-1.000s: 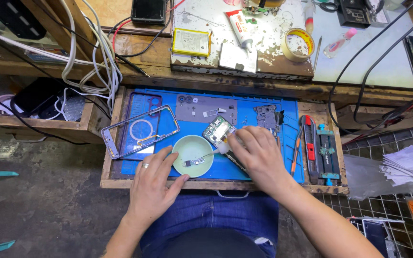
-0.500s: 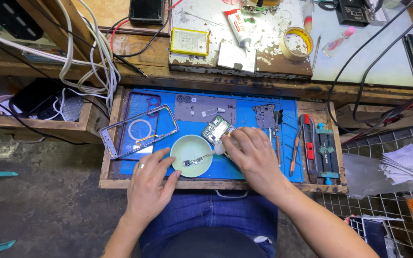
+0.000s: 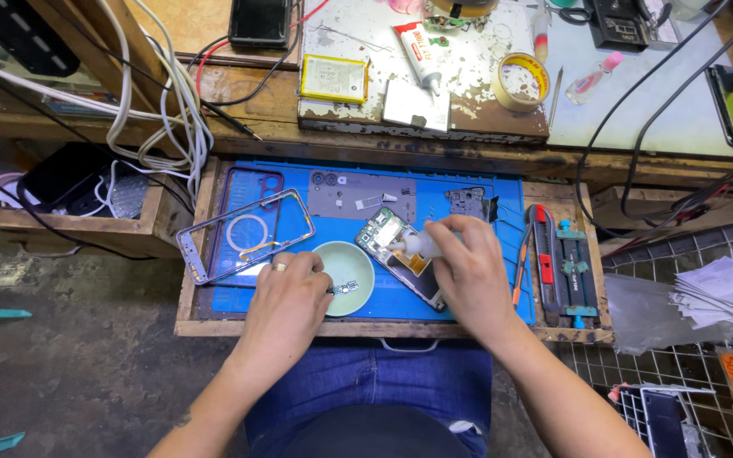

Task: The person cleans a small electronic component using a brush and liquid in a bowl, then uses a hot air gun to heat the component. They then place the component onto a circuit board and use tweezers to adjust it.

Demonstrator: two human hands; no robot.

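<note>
An opened phone (image 3: 381,235) lies tilted on the blue mat (image 3: 477,188) with its boards showing. My right hand (image 3: 471,276) is over its lower half and grips a small white bottle (image 3: 411,245), the tip pointing at the phone's boards. A pale green dish (image 3: 351,259) sits left of the phone. My left hand (image 3: 286,298) rests at the dish's left rim, fingertips pinching a small circuit piece (image 3: 344,288) inside it. A ring shows on that hand.
A clear phone frame (image 3: 243,236) lies on the mat's left. A grey parts pad (image 3: 358,193) is at the back. Cutters and a blue clamp (image 3: 572,267) lie right. Cables (image 3: 163,110), a battery (image 3: 333,78), a glue tube (image 3: 416,49) and a tape roll (image 3: 519,80) sit behind.
My left hand has moved up to the dish and closed its fingertips on the small piece. My right hand has shifted slightly right with the bottle.
</note>
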